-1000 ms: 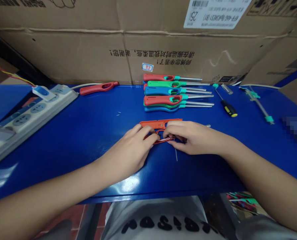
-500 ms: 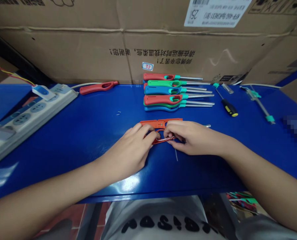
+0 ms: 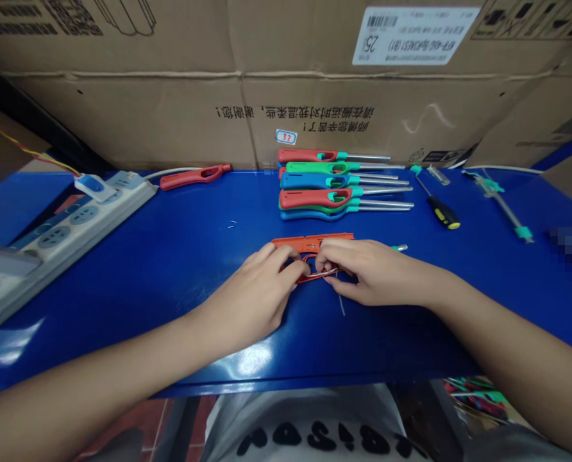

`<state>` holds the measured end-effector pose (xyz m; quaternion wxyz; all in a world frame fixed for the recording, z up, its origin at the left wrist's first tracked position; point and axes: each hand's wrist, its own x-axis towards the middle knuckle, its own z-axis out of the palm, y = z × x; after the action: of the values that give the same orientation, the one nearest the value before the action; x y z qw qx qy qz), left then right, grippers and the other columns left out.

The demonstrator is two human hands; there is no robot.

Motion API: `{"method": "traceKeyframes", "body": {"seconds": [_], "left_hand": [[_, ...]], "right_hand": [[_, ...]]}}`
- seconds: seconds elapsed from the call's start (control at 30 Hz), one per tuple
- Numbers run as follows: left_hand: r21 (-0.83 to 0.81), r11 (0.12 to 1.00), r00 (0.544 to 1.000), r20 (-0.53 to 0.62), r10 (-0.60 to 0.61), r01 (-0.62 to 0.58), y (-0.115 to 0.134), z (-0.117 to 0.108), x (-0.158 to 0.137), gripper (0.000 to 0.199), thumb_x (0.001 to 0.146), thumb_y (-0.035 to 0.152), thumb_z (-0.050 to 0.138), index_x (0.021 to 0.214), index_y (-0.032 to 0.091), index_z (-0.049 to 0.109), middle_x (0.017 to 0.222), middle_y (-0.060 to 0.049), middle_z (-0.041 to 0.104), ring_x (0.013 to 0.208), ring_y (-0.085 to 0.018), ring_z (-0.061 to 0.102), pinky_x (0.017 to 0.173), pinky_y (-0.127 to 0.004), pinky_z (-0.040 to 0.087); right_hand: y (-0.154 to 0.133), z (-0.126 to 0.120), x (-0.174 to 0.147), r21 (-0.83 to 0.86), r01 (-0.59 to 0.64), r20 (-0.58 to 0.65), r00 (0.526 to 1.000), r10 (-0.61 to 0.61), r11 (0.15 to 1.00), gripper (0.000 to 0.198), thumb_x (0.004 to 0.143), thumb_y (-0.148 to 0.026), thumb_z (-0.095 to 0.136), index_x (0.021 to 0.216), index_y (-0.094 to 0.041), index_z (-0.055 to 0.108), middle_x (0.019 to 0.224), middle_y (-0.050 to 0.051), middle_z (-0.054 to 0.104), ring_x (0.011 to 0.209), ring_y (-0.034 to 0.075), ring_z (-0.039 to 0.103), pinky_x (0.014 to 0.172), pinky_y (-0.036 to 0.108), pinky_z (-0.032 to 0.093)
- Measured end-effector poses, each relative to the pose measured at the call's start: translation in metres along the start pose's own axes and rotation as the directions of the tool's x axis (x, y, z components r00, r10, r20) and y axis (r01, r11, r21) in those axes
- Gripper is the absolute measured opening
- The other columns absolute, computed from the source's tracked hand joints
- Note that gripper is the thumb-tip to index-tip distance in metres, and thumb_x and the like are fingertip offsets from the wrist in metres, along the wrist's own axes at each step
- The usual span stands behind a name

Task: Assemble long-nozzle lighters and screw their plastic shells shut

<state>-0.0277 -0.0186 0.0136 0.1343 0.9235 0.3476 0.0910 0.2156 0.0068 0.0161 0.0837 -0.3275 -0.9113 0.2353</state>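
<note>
Fingers, left hand (image 3: 260, 292): curled close and holding the left end of an orange casing half (image 3: 310, 279), thumb and forefinger only a narrow gap apart. Fingers, right hand (image 3: 370, 273): bunched in a tight pinch on the same casing's right end — whether a thin white wire (image 3: 322, 274) is caught in it too, you cannot tell, as your knuckles hide the tips. The casing lies between your two sets of fingertips, its middle bare to view, the wire running along it. Just beyond your fingers: a second orange casing half (image 3: 310, 244), lying lengthwise, left to right. Below your right fingertips: a thin clear strip (image 3: 341, 301), pointing towards you. Past the right hand: a metal tube end (image 3: 401, 248), partly hidden. Farther back, one pile of lighters (image 3: 315, 199) in red, green and blue, metal tubes to the right. Right of it, one black-and-yellow screwdriver (image 3: 444, 213). Left of it, one red handle (image 3: 194, 176); nearer you, two small pins (image 3: 233, 224) — all on the blue tabletop (image 3: 170, 282).
</note>
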Motion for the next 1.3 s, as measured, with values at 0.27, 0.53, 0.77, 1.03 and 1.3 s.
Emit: {"method": "traceKeyframes", "body": {"seconds": [0.27, 0.53, 0.77, 1.03, 1.3], "left_hand": [[0.065, 0.998, 1.000, -0.016, 0.018, -0.017, -0.001, -0.001, -0.001, 0.027, 0.097, 0.009, 0.047, 0.117, 0.016, 0.063, 0.116, -0.012, 0.060, 0.104, -0.027, 0.053, 0.094, -0.045, 0.052], [0.197, 0.978, 0.997, -0.012, 0.078, -0.074, 0.000, -0.002, -0.005, 0.033, 0.096, 0.009, 0.049, 0.124, 0.016, 0.065, 0.123, -0.012, 0.063, 0.109, -0.029, 0.055, 0.092, -0.045, 0.056], [0.270, 0.958, 0.995, 0.010, 0.096, -0.096, 0.001, -0.004, -0.004, 0.033, 0.094, 0.007, 0.051, 0.122, 0.016, 0.067, 0.123, -0.012, 0.065, 0.106, -0.029, 0.057, 0.089, -0.045, 0.058], [0.309, 0.943, 0.991, -0.015, 0.136, -0.125, 0.000, -0.003, -0.006, 0.032, 0.096, 0.010, 0.051, 0.123, 0.014, 0.068, 0.122, -0.012, 0.068, 0.106, -0.029, 0.060, 0.087, -0.044, 0.059], [0.315, 0.942, 0.993, 0.005, 0.121, -0.116, 0.001, -0.005, -0.005, 0.033, 0.097, 0.013, 0.052, 0.126, 0.017, 0.068, 0.126, -0.011, 0.068, 0.109, -0.028, 0.060, 0.090, -0.042, 0.058]], "right_hand": [[-0.002, -0.001, 0.002, 0.028, 0.025, -0.029, 0.999, -0.024, 0.999, 0.018, 0.087, -0.012, 0.059, 0.103, -0.020, 0.058, 0.101, 0.003, 0.066, 0.082, 0.015, 0.058, 0.070, 0.027, 0.042], [0.001, -0.001, 0.000, 0.043, 0.035, -0.054, 0.998, -0.033, 0.998, 0.005, 0.091, -0.014, 0.058, 0.093, -0.018, 0.059, 0.093, 0.002, 0.063, 0.071, 0.012, 0.053, 0.064, 0.024, 0.039], [0.005, -0.001, 0.002, 0.079, 0.109, -0.097, 0.990, -0.101, 0.991, 0.010, 0.095, -0.014, 0.056, 0.094, -0.017, 0.066, 0.093, 0.005, 0.067, 0.082, 0.015, 0.061, 0.073, 0.026, 0.047], [0.010, -0.002, 0.004, 0.139, 0.142, -0.141, 0.982, -0.122, 0.980, 0.014, 0.096, -0.019, 0.059, 0.096, -0.018, 0.073, 0.096, 0.007, 0.069, 0.085, 0.015, 0.066, 0.078, 0.027, 0.051], [0.007, -0.005, 0.002, 0.128, 0.091, -0.090, 0.993, -0.080, 0.988, 0.010, 0.090, -0.014, 0.063, 0.097, -0.017, 0.069, 0.088, 0.003, 0.065, 0.068, 0.011, 0.057, 0.063, 0.023, 0.045]]}}
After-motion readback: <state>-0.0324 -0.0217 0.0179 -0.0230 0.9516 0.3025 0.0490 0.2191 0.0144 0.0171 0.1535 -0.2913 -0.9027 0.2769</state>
